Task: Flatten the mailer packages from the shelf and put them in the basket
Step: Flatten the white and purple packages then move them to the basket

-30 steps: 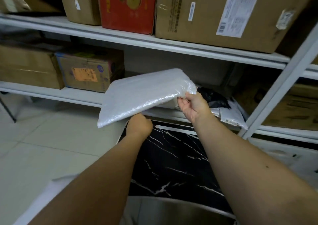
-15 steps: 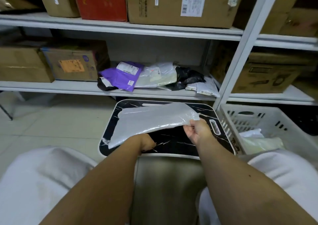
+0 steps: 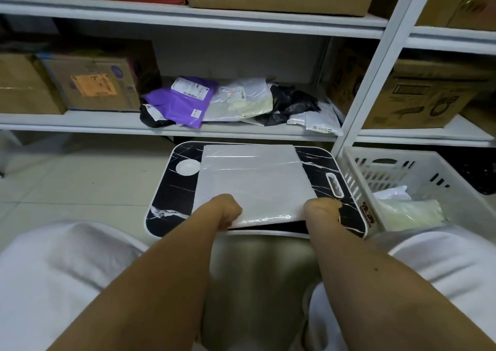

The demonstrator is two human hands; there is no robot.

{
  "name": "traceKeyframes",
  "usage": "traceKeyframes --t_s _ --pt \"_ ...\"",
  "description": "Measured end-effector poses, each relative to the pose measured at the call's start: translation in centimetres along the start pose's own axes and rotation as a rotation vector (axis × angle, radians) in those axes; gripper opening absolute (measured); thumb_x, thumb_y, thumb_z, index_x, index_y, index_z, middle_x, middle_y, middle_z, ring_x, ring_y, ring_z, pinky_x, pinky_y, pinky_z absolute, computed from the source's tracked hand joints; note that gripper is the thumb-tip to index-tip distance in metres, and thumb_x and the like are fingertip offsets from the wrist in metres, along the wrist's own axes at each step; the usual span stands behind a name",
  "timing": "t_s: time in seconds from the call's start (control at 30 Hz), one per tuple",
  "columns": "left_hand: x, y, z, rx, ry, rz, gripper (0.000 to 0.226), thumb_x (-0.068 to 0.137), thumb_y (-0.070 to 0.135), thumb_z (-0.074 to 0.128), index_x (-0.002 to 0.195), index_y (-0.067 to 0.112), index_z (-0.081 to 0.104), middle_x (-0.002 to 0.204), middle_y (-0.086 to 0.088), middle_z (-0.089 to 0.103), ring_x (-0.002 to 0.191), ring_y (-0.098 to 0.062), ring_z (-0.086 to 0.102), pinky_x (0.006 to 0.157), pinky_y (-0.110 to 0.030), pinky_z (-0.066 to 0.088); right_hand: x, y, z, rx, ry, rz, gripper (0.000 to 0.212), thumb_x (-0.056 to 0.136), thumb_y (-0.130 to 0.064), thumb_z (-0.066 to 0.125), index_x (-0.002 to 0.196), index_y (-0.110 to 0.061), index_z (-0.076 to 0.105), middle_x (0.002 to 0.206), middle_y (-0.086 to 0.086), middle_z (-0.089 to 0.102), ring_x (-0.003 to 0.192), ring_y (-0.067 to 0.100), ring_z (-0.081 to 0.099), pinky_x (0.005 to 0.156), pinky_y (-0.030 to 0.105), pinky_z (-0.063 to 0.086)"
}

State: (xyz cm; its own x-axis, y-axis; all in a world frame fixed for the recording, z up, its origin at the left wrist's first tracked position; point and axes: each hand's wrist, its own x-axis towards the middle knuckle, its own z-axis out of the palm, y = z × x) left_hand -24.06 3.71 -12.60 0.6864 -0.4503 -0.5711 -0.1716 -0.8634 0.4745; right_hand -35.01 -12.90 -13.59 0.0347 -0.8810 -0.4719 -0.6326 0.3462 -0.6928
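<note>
A white bubble mailer (image 3: 255,181) lies flat on the black marble-pattern lap table (image 3: 171,189) in front of me. My left hand (image 3: 224,211) grips its near left edge. My right hand (image 3: 320,211) grips its near right corner. On the lower shelf (image 3: 80,122) behind the table lies a pile of mailers: a purple one (image 3: 182,103), a white one (image 3: 241,101), a black one (image 3: 292,103) and a small white one (image 3: 319,119). The white slotted basket (image 3: 357,178) stands to the right of the table with a pale mailer (image 3: 410,213) inside.
Cardboard boxes (image 3: 91,84) fill the shelf on the left, and another box (image 3: 418,98) sits in the right bay. A white upright post (image 3: 375,63) divides the bays. My knees in white shorts frame the table. Pale floor tiles (image 3: 80,176) lie to the left.
The mailer came down from the shelf level and now lies flat on the lap table. Both hands moved toward me and hold its near edge.
</note>
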Motion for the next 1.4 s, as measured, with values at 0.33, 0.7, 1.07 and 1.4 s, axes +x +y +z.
traceKeyframes --t_s 0.33,0.7,1.07,1.4 --pt "4.3 -1.1 4.4 0.426 0.376 0.133 0.059 0.1 0.047 0.026 0.151 0.024 0.01 0.158 -0.016 0.005 0.145 -0.036 0.007 0.114 -0.054 0.017 0.2 2.1 4.8 -0.925 -0.12 -0.943 0.052 0.102 -0.048 0.02 0.152 -0.037 0.013 0.163 0.001 -0.004 0.149 0.028 -0.007 0.116 0.057 0.002" --pt "7.3 -3.3 9.6 0.512 0.395 0.252 0.069 0.095 0.055 -0.002 0.151 0.025 0.023 0.157 -0.015 0.019 0.144 -0.037 0.02 0.109 -0.063 0.019 3.3 7.5 8.2 -1.123 -0.21 -1.04 0.069 0.084 -0.067 -0.015 0.149 -0.042 -0.015 0.161 -0.001 -0.02 0.145 0.029 -0.024 0.113 0.062 -0.011" --pt "12.0 0.5 3.7 0.698 0.504 0.284 0.05 0.096 0.057 0.031 0.133 0.024 0.044 0.143 -0.011 0.037 0.135 -0.03 0.031 0.109 -0.05 0.025 6.3 -1.5 10.3 -1.135 -0.101 -1.176 0.043 0.096 -0.053 0.034 0.128 -0.029 0.049 0.138 0.006 0.044 0.134 0.028 0.033 0.11 0.054 0.022" --pt "16.1 0.9 2.0 0.661 0.538 0.303 0.071 0.09 0.068 0.026 0.144 0.022 0.027 0.134 -0.001 0.047 0.121 -0.026 0.043 0.092 -0.046 0.037 9.0 -4.1 12.2 -1.171 -0.155 -1.153 0.061 0.092 -0.065 0.028 0.141 -0.029 0.033 0.137 0.001 0.043 0.122 0.029 0.039 0.093 0.052 0.038"
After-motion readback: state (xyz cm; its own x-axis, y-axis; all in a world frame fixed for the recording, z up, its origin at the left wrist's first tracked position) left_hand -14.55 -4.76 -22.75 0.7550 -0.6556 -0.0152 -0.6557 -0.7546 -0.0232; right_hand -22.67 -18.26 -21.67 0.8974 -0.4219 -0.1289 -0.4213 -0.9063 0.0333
